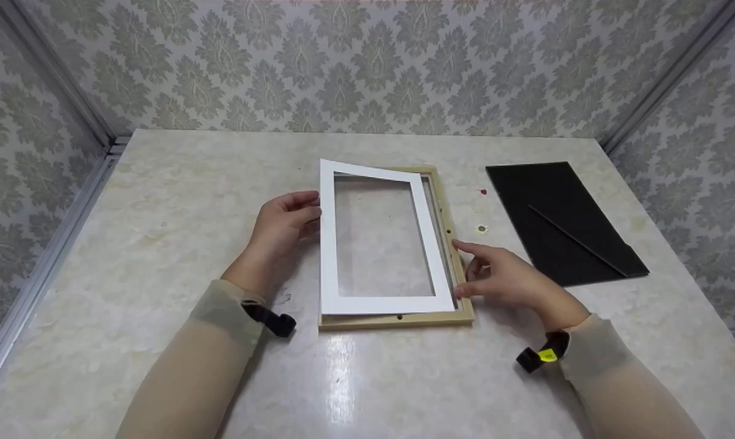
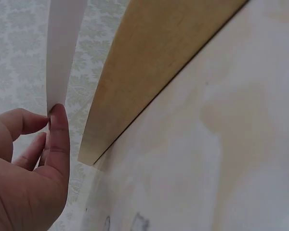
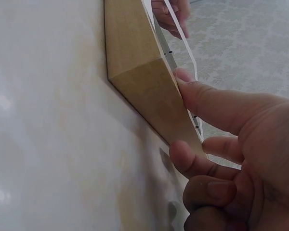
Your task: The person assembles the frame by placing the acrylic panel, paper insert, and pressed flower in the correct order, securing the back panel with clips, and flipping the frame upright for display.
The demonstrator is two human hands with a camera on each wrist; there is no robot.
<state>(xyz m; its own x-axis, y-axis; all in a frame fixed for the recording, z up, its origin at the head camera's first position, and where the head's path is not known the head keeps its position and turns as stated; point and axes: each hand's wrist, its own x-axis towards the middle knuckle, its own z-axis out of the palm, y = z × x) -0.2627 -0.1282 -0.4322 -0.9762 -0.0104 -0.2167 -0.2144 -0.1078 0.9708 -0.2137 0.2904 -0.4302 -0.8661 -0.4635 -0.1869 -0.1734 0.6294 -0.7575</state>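
A white rectangular mat (image 1: 329, 244) with a large cutout lies tilted over a light wooden frame (image 1: 367, 325), its left side raised. My left hand (image 1: 285, 225) pinches the mat's left edge between thumb and fingers; in the left wrist view the white strip (image 2: 62, 53) stands apart from the wooden side (image 2: 130, 72). At the frame's right side is my right hand (image 1: 507, 277), its thumb on the top edge and fingers against the outer side, as the right wrist view shows beside the wooden frame (image 3: 149, 91).
On the right of the table (image 1: 160, 366) lies a black board (image 1: 562, 195) with a thin strut (image 1: 577, 241) on it. A small red bit (image 1: 483, 192) and a small round spot (image 1: 482, 229) are between board and frame. Patterned walls enclose the table.
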